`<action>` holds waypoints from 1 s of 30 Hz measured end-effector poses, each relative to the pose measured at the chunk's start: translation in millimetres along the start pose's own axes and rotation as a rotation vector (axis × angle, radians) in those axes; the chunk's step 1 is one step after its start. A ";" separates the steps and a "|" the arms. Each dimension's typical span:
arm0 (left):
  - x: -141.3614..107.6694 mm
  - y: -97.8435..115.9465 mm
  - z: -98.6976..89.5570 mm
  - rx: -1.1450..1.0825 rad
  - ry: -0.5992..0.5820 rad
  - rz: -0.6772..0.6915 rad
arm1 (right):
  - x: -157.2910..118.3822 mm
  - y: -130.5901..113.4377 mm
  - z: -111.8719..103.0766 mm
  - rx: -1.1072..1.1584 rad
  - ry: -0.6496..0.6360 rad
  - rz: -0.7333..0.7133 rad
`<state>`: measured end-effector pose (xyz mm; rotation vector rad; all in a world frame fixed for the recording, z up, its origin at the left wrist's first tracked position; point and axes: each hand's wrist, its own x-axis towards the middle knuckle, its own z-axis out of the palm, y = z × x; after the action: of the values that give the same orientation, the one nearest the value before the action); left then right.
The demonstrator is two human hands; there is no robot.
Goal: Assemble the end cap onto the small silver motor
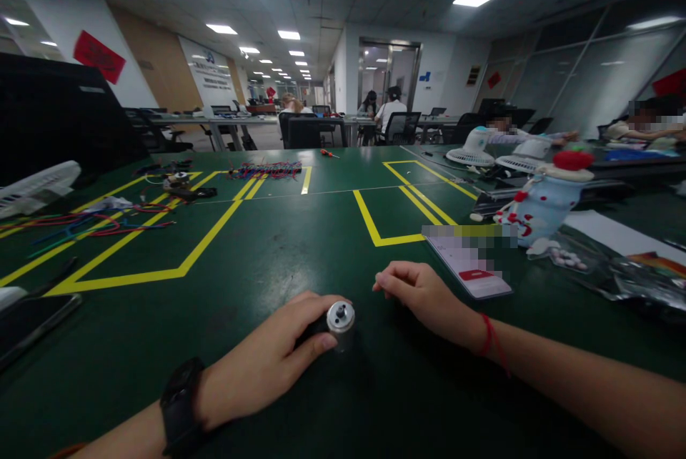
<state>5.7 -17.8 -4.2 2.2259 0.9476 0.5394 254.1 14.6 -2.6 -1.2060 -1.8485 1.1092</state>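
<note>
A small cylindrical metal motor (341,323) stands upright on the dark green table near the bottom centre, its shaft end facing up. My left hand (284,337) is wrapped round it from the left, thumb in front and fingers behind. To the right of the motor, my right hand (421,292) rests at the table with its fingers curled together and the tips hidden in part. Whether anything is between those fingers cannot be made out. A gap separates my right hand from the motor.
Yellow tape (185,269) marks the table. Wires (107,219) and a phone (37,323) lie left, a wire bundle (268,170) and screwdriver (329,154) farther back. At right are a white card (466,266), a blue cup (549,201), plastic bags (637,284) and small fans (471,148). People sit beyond.
</note>
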 end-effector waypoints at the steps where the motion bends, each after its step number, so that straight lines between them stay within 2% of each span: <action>1: 0.3 0.0 0.2 -0.001 0.003 0.005 | -2.4 -3.9 2.7 -0.059 -0.029 -0.047; 5: 1.7 -0.4 2.3 0.010 0.010 0.024 | -10.5 -19.9 17.7 -0.158 -0.076 -0.260; 8: 2.7 -0.1 3.5 0.031 0.008 0.030 | -11.0 -29.1 27.7 -0.153 -0.055 -0.341; 13: 1.7 1.5 1.9 0.023 0.008 0.037 | -3.4 -29.7 20.1 -0.033 0.060 -0.257; 16: -0.2 2.4 -0.4 0.009 0.004 0.034 | -3.8 -21.3 5.9 -0.100 -0.056 -0.240; 18: -1.4 2.8 -1.6 0.003 0.001 0.021 | -6.7 -13.8 -1.0 -0.213 -0.175 -0.256; 20: -2.0 2.9 -2.5 -0.004 -0.005 0.010 | -9.9 -6.6 -3.7 -0.347 -0.234 -0.293; 25: -2.1 2.1 -3.5 -0.018 -0.015 0.002 | -13.4 -0.2 -0.8 -0.487 -0.244 -0.338; 30: -1.2 0.4 -3.1 -0.028 -0.020 -0.002 | -10.7 -2.6 -3.9 -0.339 -0.223 -0.270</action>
<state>3.3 -17.7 -1.9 2.2015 0.9267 0.5247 260.3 5.2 0.6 -0.9991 -2.3629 0.8280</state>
